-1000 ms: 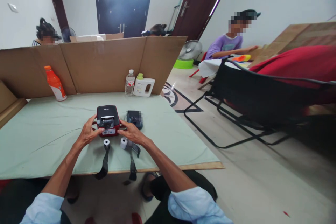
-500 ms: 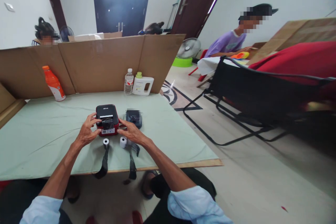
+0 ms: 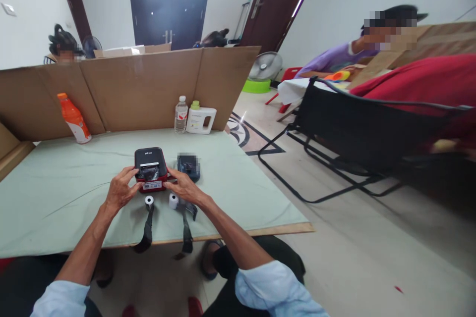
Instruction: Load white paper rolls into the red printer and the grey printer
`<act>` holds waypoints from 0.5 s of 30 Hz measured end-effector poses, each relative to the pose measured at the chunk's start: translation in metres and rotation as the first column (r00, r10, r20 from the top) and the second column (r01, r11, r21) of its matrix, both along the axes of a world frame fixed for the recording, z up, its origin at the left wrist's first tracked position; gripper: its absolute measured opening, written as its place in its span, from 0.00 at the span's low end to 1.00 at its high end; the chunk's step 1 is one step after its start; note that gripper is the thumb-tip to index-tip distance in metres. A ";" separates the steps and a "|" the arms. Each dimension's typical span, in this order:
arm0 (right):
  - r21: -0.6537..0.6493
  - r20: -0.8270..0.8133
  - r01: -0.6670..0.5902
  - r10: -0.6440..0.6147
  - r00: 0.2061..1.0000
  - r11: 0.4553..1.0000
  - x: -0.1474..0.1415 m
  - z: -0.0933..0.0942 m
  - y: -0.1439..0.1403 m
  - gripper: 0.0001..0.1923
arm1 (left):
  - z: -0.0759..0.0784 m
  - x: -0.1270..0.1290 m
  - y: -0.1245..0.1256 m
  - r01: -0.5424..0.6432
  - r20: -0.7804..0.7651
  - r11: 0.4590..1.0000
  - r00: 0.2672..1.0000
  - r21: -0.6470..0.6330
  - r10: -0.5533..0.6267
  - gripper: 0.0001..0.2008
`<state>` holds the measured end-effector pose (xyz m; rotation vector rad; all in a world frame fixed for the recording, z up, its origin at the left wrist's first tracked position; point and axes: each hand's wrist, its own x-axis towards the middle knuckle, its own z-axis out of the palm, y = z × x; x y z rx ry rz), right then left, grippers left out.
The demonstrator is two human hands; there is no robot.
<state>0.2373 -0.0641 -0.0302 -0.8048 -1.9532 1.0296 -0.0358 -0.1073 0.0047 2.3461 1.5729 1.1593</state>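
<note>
**Both hands on the small printer**

While the red and black printer [image 3: 150,171] sits on the green-covered bench [image 3: 55,193] straight ahead of me at twelve o'clock, I have it between my two hands. My left hand [image 3: 119,192] curls against its nine o'clock side, fingers bent around the red base, so that grip is grasping the printer. My right hand [image 3: 182,188] lies against its three o'clock side with the fingers stretched toward the front edge; it touches the casing, but I cannot tell whether that grip is clenched or only resting there. The printer's black lid faces away from me, and its front label faces me.

Just at six o'clock from the printer stand two white paper rolls [image 3: 149,201], one beside the other, and two black straps [image 3: 148,230] run from them toward me and hang over the bench edge. At three o'clock, just beside my right hand, lies a second dark device [image 3: 188,167].

Farther out at twelve o'clock a cardboard screen [image 3: 148,86] stands along the back of the bench. Against it stand a clear water bottle [image 3: 181,115] and a white jug [image 3: 201,119] at one o'clock, and an orange bottle [image 3: 74,118] leans at ten o'clock. At two o'clock, off the bench, is a black folding chair [image 3: 357,133], with a person in purple [image 3: 334,59] beyond it.
</note>
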 end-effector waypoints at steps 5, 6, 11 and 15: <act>0.007 0.029 0.050 -0.050 0.998 0.999 -0.006 -0.001 0.000 0.21 | -0.002 0.003 0.001 -0.022 -0.013 1.000 1.000 0.022 0.022 0.19; 0.009 0.030 0.057 -0.057 0.998 0.998 -0.006 -0.002 0.001 0.21 | -0.002 0.004 0.002 -0.022 -0.015 0.999 1.000 0.024 0.022 0.19; 0.017 0.034 0.067 -0.068 0.997 0.998 -0.006 -0.004 0.002 0.21 | 0.000 0.005 0.003 -0.005 -0.024 1.000 1.000 0.030 0.005 0.18; 0.010 0.048 0.071 -0.071 0.996 0.997 -0.005 -0.003 0.000 0.21 | -0.001 0.006 0.006 -0.009 0.005 0.999 1.000 0.031 0.009 0.17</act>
